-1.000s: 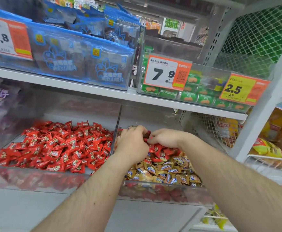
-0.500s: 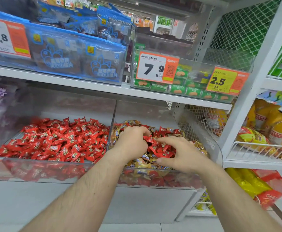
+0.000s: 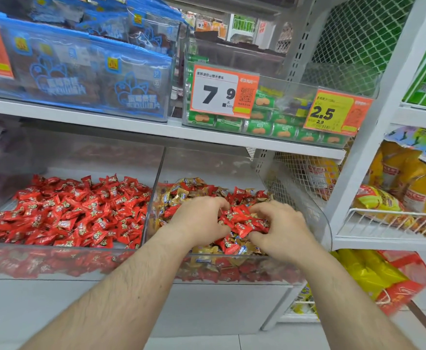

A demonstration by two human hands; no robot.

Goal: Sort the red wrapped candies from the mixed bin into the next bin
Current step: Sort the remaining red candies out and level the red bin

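Observation:
Two clear bins stand side by side on the lower shelf. The right mixed bin (image 3: 318, 213) holds gold wrapped candies (image 3: 179, 194) and red wrapped candies (image 3: 242, 222). The left bin (image 3: 55, 263) is filled with red candies (image 3: 80, 210) only. Both my hands are inside the mixed bin. My left hand (image 3: 199, 218) and my right hand (image 3: 280, 228) curl their fingers round a clump of red candies gathered between them.
A clear divider wall (image 3: 153, 195) separates the two bins. The shelf above (image 3: 206, 132) carries blue packets (image 3: 85, 79), green biscuit packs (image 3: 265, 125) and price tags (image 3: 223, 89). A wire basket (image 3: 388, 223) of yellow bags stands to the right.
My right hand has drawn closer to the left hand, bunching red candies between them. The view has shifted slightly nearer the bins.

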